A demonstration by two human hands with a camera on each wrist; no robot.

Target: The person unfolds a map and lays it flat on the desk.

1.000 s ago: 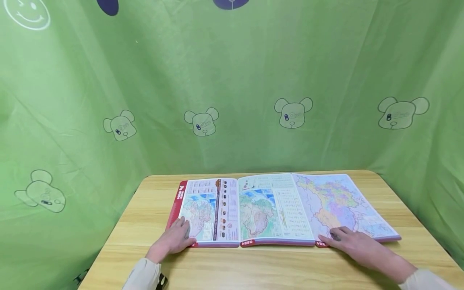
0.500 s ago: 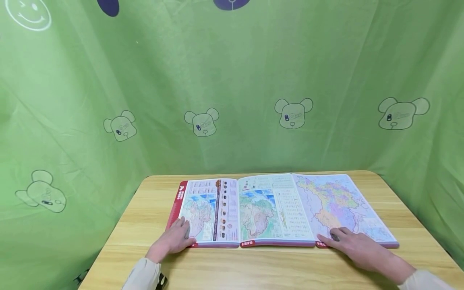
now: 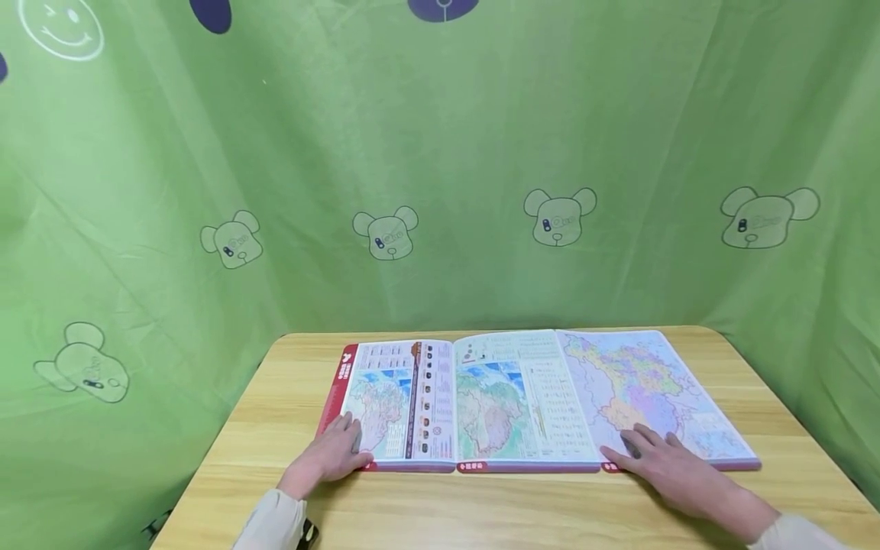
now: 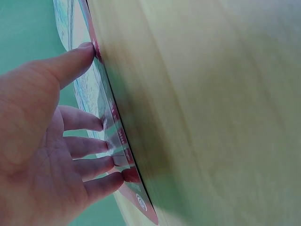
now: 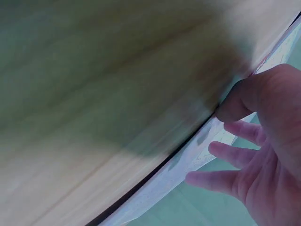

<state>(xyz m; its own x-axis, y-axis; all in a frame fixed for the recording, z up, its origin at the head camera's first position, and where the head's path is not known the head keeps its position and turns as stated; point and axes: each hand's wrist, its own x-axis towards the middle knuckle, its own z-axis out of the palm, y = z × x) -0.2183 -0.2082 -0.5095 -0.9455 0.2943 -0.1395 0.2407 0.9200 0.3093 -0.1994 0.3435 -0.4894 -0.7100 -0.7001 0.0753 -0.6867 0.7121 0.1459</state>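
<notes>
A fold-out map (image 3: 491, 412) with three joined panels lies spread across the table. Its left panel has a red strip along the side, and the right panel carries a many-coloured map. My left hand (image 3: 331, 449) rests on the near left corner, thumb at the front edge. In the left wrist view the fingers of that hand (image 4: 42, 141) reach spread over the map's red border (image 4: 120, 134). On the right panel's near part lies my right hand (image 3: 670, 466). The right wrist view shows this hand (image 5: 268, 160) with its thumb at the map's edge (image 5: 164, 181) and fingers extended over the sheet.
The wooden table (image 3: 509, 508) extends in front of the map and to both sides. A green curtain (image 3: 467, 153) with bear-head prints hangs behind and beside it. A small dark object (image 3: 309, 533) shows next to the left sleeve.
The right panel's near right corner has come down, and the front edges of the middle and right panels lie flatter. My right hand has shifted slightly; the left has stayed in place.
</notes>
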